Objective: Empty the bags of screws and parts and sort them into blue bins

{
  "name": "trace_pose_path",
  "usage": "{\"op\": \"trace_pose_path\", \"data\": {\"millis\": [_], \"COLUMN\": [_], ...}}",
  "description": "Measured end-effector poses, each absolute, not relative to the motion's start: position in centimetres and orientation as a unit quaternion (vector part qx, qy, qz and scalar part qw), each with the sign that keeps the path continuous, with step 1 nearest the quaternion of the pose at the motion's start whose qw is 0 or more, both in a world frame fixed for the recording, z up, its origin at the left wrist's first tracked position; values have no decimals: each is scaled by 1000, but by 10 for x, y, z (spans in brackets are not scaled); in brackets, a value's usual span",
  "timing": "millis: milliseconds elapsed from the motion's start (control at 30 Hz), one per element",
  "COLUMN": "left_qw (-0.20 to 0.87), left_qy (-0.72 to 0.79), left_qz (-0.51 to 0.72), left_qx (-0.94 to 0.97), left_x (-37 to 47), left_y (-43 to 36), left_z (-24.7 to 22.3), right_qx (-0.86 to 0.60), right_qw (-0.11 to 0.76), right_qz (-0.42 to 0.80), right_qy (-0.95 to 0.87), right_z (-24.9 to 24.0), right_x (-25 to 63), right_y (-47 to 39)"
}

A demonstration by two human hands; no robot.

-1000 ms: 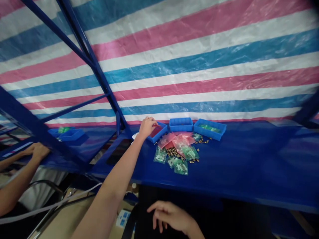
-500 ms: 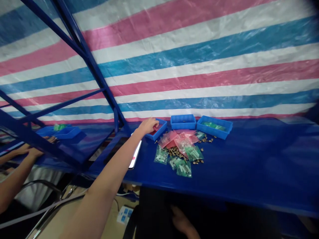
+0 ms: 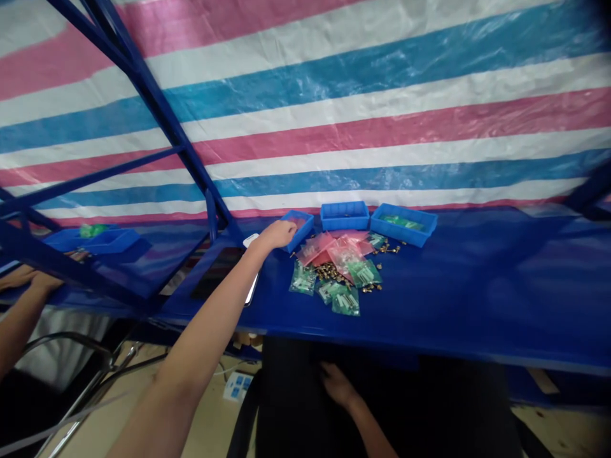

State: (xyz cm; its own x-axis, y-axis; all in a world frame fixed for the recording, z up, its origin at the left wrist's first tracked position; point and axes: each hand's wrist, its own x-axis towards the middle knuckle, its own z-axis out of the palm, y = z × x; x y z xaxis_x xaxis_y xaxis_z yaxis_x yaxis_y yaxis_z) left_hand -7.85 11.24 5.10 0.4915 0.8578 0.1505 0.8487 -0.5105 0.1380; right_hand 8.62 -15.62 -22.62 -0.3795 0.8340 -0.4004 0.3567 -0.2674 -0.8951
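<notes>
My left hand [image 3: 281, 234] reaches over the near left side of the leftmost blue tray [image 3: 306, 234], its fingers curled closed. Whatever is between the fingertips is hidden; reddish plastic [image 3: 298, 222] lies in this tray. Low under the table edge, my right hand [image 3: 337, 383] rests on my dark-clothed lap, fingers loosely stretched out and holding nothing visible. Between the trays and the table's front edge lies a pile of pink plastic bags [image 3: 341, 245], green-tinted bags [image 3: 346, 301] with pale pieces inside, and loose brass-coloured small parts [image 3: 329, 272].
Two more blue trays stand at the back, a middle tray [image 3: 344, 224] and a right tray [image 3: 420, 236] holding green bags. A phone [image 3: 251, 291] lies partly under my left forearm. Blue frame bars [image 3: 179, 137] rise at left. Beyond them are another person's hands [image 3: 45, 280].
My left hand has drawn slightly back toward the tray's near side, and the red plastic at its fingers no longer shows. The view has shifted; my right hand stays on my lap.
</notes>
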Motion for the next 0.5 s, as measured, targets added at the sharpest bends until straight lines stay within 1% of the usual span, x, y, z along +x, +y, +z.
{"op": "trace_pose_path", "data": {"millis": [133, 233, 300, 367, 500], "left_qw": [0, -25, -34, -54, -46], "left_qy": [511, 520, 492, 497, 494], "left_qz": [115, 154, 149, 125, 104], "left_qx": [852, 840, 857, 857, 862], "left_x": [-70, -54, -40, -28, -20], "left_y": [104, 89, 73, 57, 38], "left_z": [50, 56, 56, 52, 41], "right_qx": [-537, -528, -509, -475, -415], "right_qw": [180, 187, 199, 218, 212], "right_qz": [582, 570, 565, 540, 549], "right_qy": [-584, -602, -619, -659, -694], "right_z": [-203, -171, -142, -109, -42], "right_x": [96, 102, 107, 115, 140], "right_y": [-159, -163, -166, -165, -154]}}
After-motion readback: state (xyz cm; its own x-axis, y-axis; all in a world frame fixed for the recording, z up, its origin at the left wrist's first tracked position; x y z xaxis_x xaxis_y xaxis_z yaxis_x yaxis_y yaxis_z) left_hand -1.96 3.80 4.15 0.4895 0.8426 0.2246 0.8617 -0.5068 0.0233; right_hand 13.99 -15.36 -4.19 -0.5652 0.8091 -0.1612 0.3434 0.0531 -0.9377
